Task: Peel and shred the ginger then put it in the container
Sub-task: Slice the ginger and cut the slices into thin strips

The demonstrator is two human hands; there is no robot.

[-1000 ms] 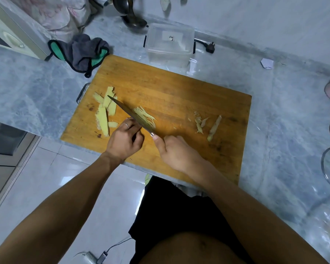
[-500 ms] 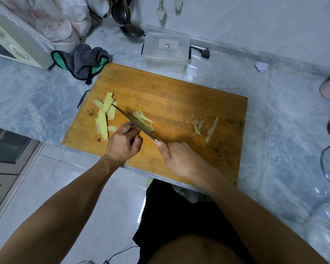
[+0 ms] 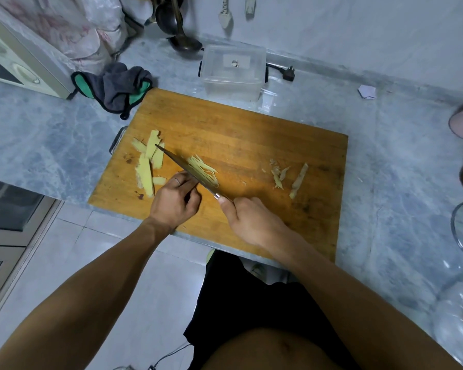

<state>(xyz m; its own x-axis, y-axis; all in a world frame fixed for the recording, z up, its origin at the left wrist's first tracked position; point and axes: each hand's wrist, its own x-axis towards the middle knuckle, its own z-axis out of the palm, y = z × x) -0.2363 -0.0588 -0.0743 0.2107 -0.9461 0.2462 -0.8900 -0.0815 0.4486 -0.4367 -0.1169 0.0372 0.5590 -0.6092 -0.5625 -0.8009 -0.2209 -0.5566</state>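
Shredding ginger on a wooden cutting board (image 3: 251, 134) at the frame's centre, the right hand (image 3: 254, 222) wraps its fingers round the handle of a knife (image 3: 187, 170), blade angled up-left. The left hand (image 3: 175, 202) curls its fingers beside the blade, seemingly pinning a slice, though that is hidden. Fine shreds (image 3: 205, 173) gather right of the blade; uncut ginger slices (image 3: 147, 164) wait left. The clear container (image 3: 233, 72) sits on the surface beyond the board. Compared with a second earlier, the hands and knife look almost unchanged.
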